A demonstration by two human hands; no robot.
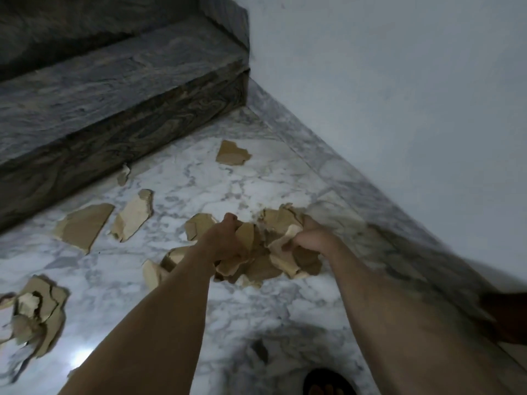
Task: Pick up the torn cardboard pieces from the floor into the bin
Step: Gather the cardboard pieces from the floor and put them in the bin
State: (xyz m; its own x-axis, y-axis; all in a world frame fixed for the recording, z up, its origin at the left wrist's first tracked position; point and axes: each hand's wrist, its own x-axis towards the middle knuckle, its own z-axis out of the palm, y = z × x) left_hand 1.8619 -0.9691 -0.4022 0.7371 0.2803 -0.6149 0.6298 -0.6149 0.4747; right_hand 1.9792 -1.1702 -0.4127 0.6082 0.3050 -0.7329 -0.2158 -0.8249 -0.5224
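Torn cardboard pieces (268, 252) sit bunched between the left hand (225, 240) and right hand (310, 240), both gripping them; loose pieces (82, 226) lie leftward, nearer the left hand.

A: Setting? Indoor, foot of a staircase, likely a home or residential building.

B: Evidence? White, grey-veined marble floor (216, 183), matching skirting (342, 172) along a plain painted wall (399, 81).

A: Stairs? Dark swirled granite step (119, 89), second tread above.

B: Also noted: sandalled foot (328, 383) at bottom edge. Dim lighting.
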